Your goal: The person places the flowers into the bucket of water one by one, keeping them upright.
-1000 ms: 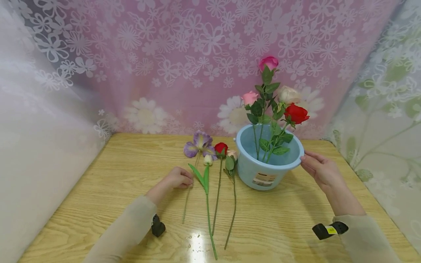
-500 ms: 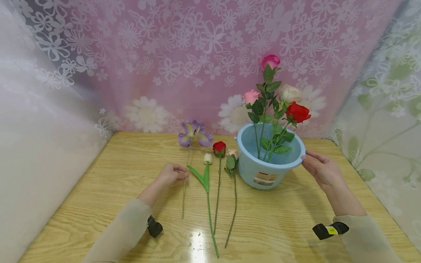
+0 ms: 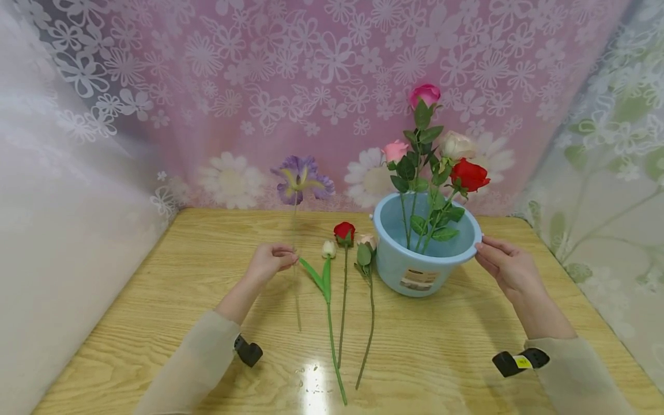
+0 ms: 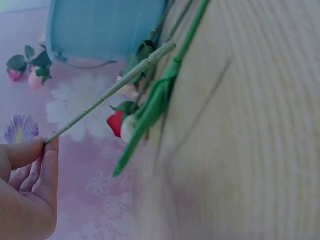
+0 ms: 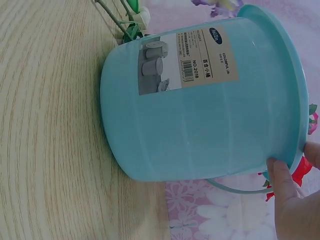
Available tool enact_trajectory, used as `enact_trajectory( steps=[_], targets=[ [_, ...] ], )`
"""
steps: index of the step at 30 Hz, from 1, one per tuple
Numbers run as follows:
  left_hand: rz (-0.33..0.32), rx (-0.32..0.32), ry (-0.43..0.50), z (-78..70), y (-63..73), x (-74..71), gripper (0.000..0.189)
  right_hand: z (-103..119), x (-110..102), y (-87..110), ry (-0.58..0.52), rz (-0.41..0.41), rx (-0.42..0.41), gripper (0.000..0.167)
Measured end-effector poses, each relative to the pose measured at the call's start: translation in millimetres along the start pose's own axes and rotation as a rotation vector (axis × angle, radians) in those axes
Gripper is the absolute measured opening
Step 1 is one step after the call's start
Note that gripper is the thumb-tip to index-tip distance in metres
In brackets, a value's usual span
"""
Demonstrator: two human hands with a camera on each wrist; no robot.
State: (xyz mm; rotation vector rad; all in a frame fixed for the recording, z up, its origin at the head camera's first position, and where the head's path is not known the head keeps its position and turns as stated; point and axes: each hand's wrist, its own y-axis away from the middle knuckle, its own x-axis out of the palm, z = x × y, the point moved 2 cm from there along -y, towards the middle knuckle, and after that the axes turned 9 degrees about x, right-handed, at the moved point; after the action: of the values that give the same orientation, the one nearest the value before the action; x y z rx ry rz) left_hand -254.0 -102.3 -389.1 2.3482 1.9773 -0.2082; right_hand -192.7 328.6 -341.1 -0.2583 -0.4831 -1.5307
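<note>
Wooden tabletop (image 3: 430,346), purple flower (image 3: 297,178), lifted higher

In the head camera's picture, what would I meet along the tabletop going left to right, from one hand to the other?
Left hand, purple flower, white tulip, lying red rose, lying pale rose, bucket, right hand.
</note>
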Motion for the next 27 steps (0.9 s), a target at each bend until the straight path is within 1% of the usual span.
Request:
enact_trajectory(
  steps=[4,6,9,12,17,22,27],
  targets=[
    [0.0,0.021,0.008,-13.3,-2.0,5.3,0.03,0.1,0.6,-0.6,-0.026,0.009,0.0,0.019],
    [0.003,0.03,0.032,-19.9,-3.6,8.9,0.03,0.4,0.8,-0.7,-0.032,0.009,0.002,0.019],
    [0.012,0.044,0.069,-30.6,-5.7,15.1,0.031,0.9,1.2,-0.1,-0.019,-0.001,0.01,0.018],
    [0.024,0.063,0.075,-40.4,-7.3,20.9,0.031,1.2,1.4,1.2,0.0,-0.011,0.024,0.017],
    [0.024,0.077,0.083,-56.5,-10.6,29.9,0.029,2.1,1.2,1.3,0.006,-0.017,0.043,0.016],
    [0.028,0.09,0.11,-73.7,-17.3,39.9,0.031,3.6,0.2,0.0,0.008,-0.022,0.05,0.015],
    [0.04,0.132,0.144,-89.7,-23.3,51.2,0.031,2.4,-0.9,-0.9,-0.006,-0.007,0.056,0.015]
  ],
)
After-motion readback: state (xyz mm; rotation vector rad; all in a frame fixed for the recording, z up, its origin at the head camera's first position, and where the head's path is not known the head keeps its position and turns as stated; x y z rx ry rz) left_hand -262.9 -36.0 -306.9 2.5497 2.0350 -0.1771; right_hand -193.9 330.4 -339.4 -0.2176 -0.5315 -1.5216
